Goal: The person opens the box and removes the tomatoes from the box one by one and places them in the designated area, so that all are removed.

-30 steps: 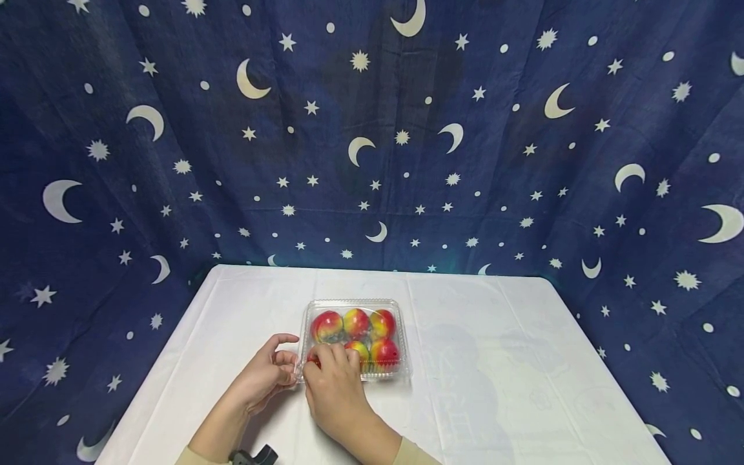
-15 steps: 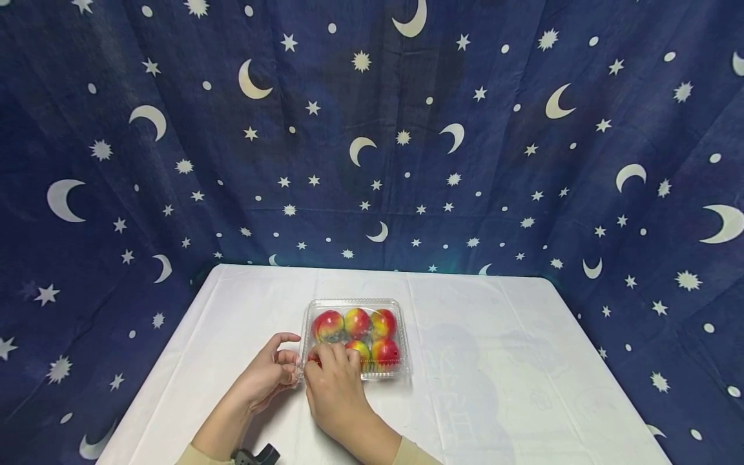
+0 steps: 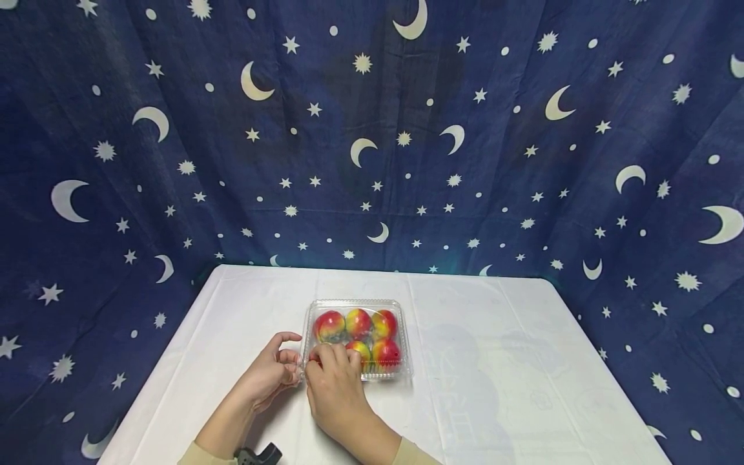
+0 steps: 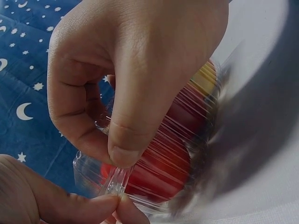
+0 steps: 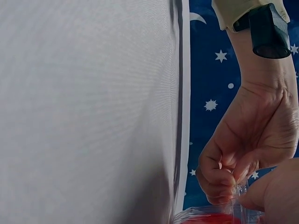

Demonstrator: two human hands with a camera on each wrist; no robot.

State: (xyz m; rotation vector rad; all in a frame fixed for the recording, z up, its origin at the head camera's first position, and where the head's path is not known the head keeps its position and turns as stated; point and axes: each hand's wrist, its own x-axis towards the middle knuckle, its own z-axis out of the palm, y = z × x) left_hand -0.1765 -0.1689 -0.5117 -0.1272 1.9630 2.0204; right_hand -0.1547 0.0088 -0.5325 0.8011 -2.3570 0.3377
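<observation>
A clear plastic clamshell container (image 3: 356, 302) with several red-and-yellow fruits (image 3: 358, 323) inside lies on the white table. Its lid appears to be down. At the near left corner my left hand (image 3: 270, 373) pinches the plastic rim between thumb and finger. Beside it, my right hand (image 3: 338, 391) reaches over the near side and hides part of the fruit. In the left wrist view, the right hand (image 4: 135, 79) holds the rim with thumb and curled fingers, close to the left hand's (image 4: 70, 205) pinch. The left hand (image 5: 252, 135) also shows in the right wrist view.
The white table cover (image 3: 494, 387) stretches around the container on all sides. A dark blue curtain (image 3: 325, 239) with moons and stars hangs behind and beside the table. A black device (image 3: 259, 455) is strapped at the left wrist.
The head view has shifted very slightly. Both hands keep their hold at the container's near left corner, with no other visible movement.
</observation>
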